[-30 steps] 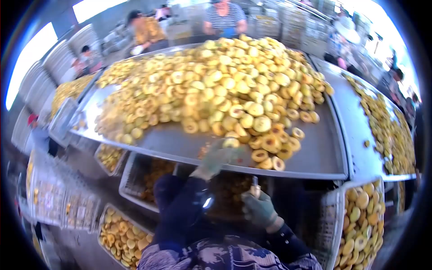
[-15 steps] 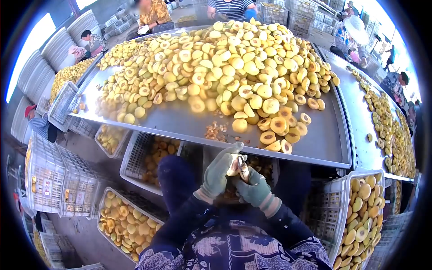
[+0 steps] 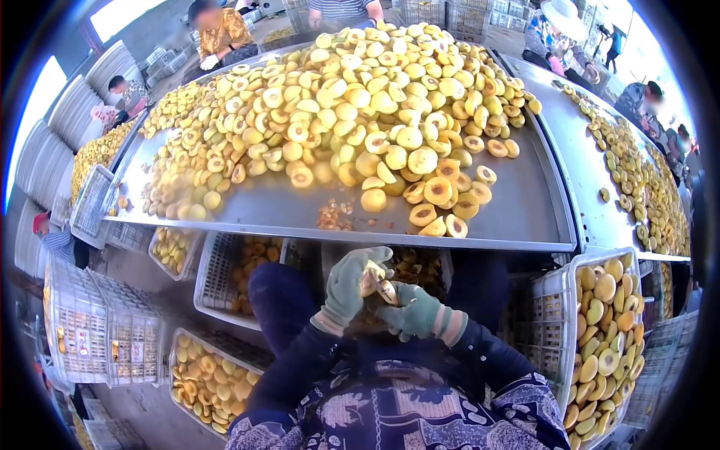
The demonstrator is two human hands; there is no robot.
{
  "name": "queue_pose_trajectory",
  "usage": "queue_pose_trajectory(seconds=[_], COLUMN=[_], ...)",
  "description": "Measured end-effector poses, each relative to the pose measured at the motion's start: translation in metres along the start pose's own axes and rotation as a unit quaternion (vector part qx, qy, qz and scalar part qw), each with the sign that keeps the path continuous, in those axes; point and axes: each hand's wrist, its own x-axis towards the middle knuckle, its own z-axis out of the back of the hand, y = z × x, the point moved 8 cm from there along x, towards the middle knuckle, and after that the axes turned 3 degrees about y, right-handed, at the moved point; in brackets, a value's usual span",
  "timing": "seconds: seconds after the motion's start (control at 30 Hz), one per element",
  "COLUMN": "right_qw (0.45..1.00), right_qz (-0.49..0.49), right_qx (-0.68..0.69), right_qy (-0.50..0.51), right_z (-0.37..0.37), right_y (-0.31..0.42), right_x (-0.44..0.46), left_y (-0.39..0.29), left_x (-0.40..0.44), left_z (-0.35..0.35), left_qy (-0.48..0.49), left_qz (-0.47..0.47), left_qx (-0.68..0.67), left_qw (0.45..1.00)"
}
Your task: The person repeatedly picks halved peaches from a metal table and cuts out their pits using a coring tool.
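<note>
Both hands wear grey-green gloves and meet in front of my body, just below the table's front edge. My left hand is closed around a pale yellow fruit piece. In my right hand is a small tool with a light handle, its tip against the fruit. The blade is mostly hidden. Beyond the hands, a heap of halved yellow fruit covers much of the metal table. Small brown pits or scraps lie near its front edge.
A crate of fruit halves stands at the right, another at the lower left. Stacked white crates are at the left. More crates sit under the table. People work around the tables, one in an orange shirt. A second table is at the right.
My left hand has come back from the fruit on the table and now holds a piece against the tool in my right hand. The view has shifted.
</note>
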Motion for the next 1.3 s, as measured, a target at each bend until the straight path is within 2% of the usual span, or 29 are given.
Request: queue_pose_trajectory(seconds=[0.1, 0.13, 0.2, 0.23, 0.27, 0.3, 0.37, 0.4, 0.5, 0.6, 0.67, 0.7, 0.73, 0.8, 0.83, 0.9, 0.93, 1.0, 1.07, 1.17, 1.2, 1.3], right_qw=[0.998, 0.995, 0.979, 0.98, 0.979, 0.977, 0.993, 0.997, 0.989, 0.975, 0.972, 0.97, 0.984, 0.98, 0.977, 0.95, 0.932, 0.874, 0.806, 0.641, 0.611, 0.544], right_qz=[-0.058, -0.049, -0.028, -0.003, 0.022, 0.047, -0.021, -0.055, -0.069, -0.051, -0.029, -0.017, 0.004, 0.003, 0.003, -0.026, -0.04, -0.021, 0.009, 0.082, 0.109, 0.144], right_qx=[0.021, 0.078, 0.19, 0.196, 0.201, 0.209, 0.112, 0.062, 0.131, 0.208, 0.226, 0.234, 0.18, 0.195, 0.202, 0.282, 0.32, 0.427, 0.512, 0.644, 0.65, 0.675], right_qy=[0.016, 0.032, 0.064, 0.039, 0.014, -0.01, -0.004, -0.001, 0.018, 0.065, 0.061, 0.06, 0.011, 0.045, 0.061, 0.133, 0.168, 0.229, 0.298, 0.41, 0.439, 0.477], right_z=[0.002, -0.001, -0.007, -0.003, -0.001, 0.002, 0.006, 0.009, 0.011, 0.008, 0.004, 0.001, 0.002, -0.005, -0.006, -0.015, -0.02, -0.03, -0.04, -0.055, -0.056, -0.062], right_y=[-0.005, -0.004, -0.001, -0.002, -0.005, -0.007, 0.006, 0.008, -0.023, -0.015, -0.015, -0.013, -0.004, 0.002, 0.004, 0.001, 0.0, -0.009, -0.005, 0.005, 0.011, 0.021], right_x=[-0.005, -0.006, -0.009, -0.008, -0.005, -0.003, -0.011, -0.014, 0.002, -0.006, -0.006, -0.005, -0.006, -0.01, -0.011, -0.011, -0.011, -0.007, -0.009, -0.008, -0.01, -0.01], left_y=[0.009, 0.01, 0.001, -0.004, 0.01, 0.009, 0.005, 0.032, 0.036, 0.021, 0.019, 0.024, 0.028, 0.032, 0.029, 0.026, 0.018, 0.021, 0.02, 0.012, 0.022, 0.0], left_x=[0.003, 0.004, 0.003, 0.004, 0.006, 0.008, 0.01, 0.011, 0.012, 0.016, 0.012, 0.01, 0.008, 0.004, 0.004, 0.003, 0.002, 0.0, -0.005, -0.008, -0.007, -0.004], left_z=[-0.002, -0.004, -0.009, -0.011, -0.006, -0.009, -0.017, -0.012, -0.018, -0.015, -0.013, -0.013, -0.012, -0.014, -0.013, -0.015, -0.015, -0.014, -0.016, -0.016, -0.006, 0.003], left_qy=[0.001, -0.001, -0.022, -0.035, -0.047, -0.014, 0.048, 0.064, 0.022, 0.007, -0.017, -0.012, -0.009, 0.001, 0.001, 0.003, -0.043, -0.09, -0.114, -0.166, -0.161, -0.243], left_qz=[0.005, 0.005, -0.043, -0.068, 0.001, 0.017, 0.051, 0.106, 0.246, 0.12, 0.053, 0.081, 0.108, 0.182, 0.174, 0.161, 0.13, 0.135, 0.16, 0.117, 0.065, -0.009], left_qx=[-0.035, -0.053, 0.019, 0.054, -0.059, -0.015, 0.072, -0.035, -0.189, -0.119, -0.063, -0.104, -0.145, -0.25, -0.242, -0.226, -0.218, -0.209, -0.228, -0.212, -0.153, -0.151], left_qw=[0.999, 0.999, 0.999, 0.996, 0.997, 1.0, 0.995, 0.992, 0.95, 0.986, 0.996, 0.991, 0.983, 0.951, 0.954, 0.961, 0.966, 0.964, 0.954, 0.956, 0.973, 0.958])
